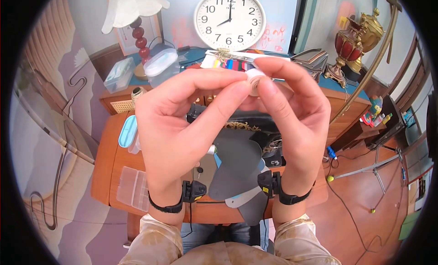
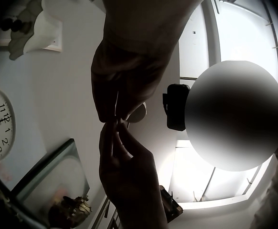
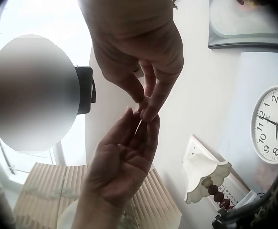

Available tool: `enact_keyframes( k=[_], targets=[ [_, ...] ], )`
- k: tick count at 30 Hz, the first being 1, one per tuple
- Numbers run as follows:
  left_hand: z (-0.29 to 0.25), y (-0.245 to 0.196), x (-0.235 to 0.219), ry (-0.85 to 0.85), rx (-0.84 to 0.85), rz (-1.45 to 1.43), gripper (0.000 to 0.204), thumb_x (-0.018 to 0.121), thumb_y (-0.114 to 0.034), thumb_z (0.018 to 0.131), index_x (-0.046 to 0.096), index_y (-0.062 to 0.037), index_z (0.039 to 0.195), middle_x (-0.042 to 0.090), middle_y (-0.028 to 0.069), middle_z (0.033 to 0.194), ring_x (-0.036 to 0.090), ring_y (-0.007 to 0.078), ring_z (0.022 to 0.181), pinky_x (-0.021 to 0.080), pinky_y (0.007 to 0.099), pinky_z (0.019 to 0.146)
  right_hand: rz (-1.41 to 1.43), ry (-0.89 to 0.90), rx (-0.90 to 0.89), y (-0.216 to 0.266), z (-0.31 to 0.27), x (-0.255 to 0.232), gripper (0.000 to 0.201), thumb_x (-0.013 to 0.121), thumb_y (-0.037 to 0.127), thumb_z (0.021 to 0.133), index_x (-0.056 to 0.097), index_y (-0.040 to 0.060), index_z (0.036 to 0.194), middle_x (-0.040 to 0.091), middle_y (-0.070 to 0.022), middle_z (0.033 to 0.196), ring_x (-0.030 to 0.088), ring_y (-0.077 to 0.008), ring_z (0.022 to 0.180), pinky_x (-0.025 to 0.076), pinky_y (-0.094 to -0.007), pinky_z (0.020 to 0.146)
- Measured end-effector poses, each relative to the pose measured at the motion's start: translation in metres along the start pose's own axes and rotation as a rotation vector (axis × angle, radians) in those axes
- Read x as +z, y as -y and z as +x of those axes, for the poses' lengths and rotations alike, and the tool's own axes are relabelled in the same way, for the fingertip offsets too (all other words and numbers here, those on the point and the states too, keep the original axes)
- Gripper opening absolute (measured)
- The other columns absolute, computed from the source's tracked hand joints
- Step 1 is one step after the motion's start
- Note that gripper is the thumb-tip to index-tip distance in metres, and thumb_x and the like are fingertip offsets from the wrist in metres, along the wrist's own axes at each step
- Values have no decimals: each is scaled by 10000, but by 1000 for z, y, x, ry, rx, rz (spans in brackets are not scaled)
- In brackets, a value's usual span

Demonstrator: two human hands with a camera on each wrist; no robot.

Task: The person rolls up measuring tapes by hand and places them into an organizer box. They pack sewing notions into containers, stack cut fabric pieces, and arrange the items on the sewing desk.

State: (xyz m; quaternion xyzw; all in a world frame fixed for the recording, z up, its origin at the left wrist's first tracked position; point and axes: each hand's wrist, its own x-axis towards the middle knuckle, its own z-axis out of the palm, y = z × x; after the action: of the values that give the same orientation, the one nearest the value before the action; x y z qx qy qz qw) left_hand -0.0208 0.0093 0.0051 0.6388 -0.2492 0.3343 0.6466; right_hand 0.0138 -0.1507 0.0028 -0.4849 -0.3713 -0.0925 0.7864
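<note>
A small white round spool (image 1: 254, 83) is held up in front of my chest, over the sewing table. My right hand (image 1: 296, 105) holds it between thumb and fingers. At its left edge, the thumb and index fingertip of my left hand (image 1: 178, 114) pinch, meeting the right fingertips. In the left wrist view a pale disc (image 2: 138, 113) shows beside the joined fingertips; the left hand (image 2: 124, 81) is dark against the light. From the right wrist view, the right hand (image 3: 139, 57) hides most of the spool. Any thread between the fingertips is too fine to make out.
Below lies dark grey fabric (image 1: 237, 157), before a black sewing machine (image 1: 255, 121) with gold ornament. On the left are a clear plastic box (image 1: 132, 187), a blue-lidded case (image 1: 128, 131) and a thread cone (image 1: 138, 93). Behind stand a lamp (image 1: 134, 14) and clock (image 1: 229, 19).
</note>
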Motion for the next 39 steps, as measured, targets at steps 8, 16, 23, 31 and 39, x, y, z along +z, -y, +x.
enact_keyframes(
  k=[8, 16, 23, 31, 39],
  targets=[
    [1, 2, -1, -6, 44, 45, 176, 696, 104, 879, 698, 80, 1053, 729, 137, 1015, 694, 154, 924, 552, 257, 815, -59, 16, -86, -3, 3, -2, 275, 662, -20, 947, 643, -88, 1213, 700, -153, 1144, 699, -198, 1001, 600, -348, 878],
    [-3, 2, 2, 9, 47, 9, 156, 674, 119, 888, 679, 83, 1040, 717, 143, 1046, 687, 161, 947, 544, 263, 856, -112, -27, -61, 2, -3, 4, 289, 659, -48, 940, 644, -89, 1226, 705, -136, 1148, 676, -160, 1033, 534, -278, 921],
    [-6, 14, 15, -127, 95, -138, 169, 652, 130, 903, 679, 97, 1066, 725, 149, 1012, 697, 156, 917, 566, 240, 811, -487, 109, -319, -4, 1, -6, 350, 623, -97, 932, 605, -95, 1282, 645, -166, 1274, 640, -196, 1126, 515, -304, 981],
    [-5, -11, 2, -131, -8, -83, 141, 705, 52, 875, 692, 89, 1010, 728, 135, 960, 695, 146, 828, 571, 250, 765, -914, 62, -609, -4, 3, 21, 393, 637, -188, 838, 626, -127, 1226, 637, -202, 1257, 637, -250, 1153, 533, -375, 1016],
    [-26, 2, -24, 124, -23, -319, 153, 719, 9, 849, 692, 75, 984, 724, 133, 941, 691, 154, 814, 566, 255, 765, -994, 140, -215, 24, -35, -2, 322, 713, -102, 864, 667, -90, 1182, 692, -83, 1087, 668, -149, 987, 540, -273, 884]
  ],
)
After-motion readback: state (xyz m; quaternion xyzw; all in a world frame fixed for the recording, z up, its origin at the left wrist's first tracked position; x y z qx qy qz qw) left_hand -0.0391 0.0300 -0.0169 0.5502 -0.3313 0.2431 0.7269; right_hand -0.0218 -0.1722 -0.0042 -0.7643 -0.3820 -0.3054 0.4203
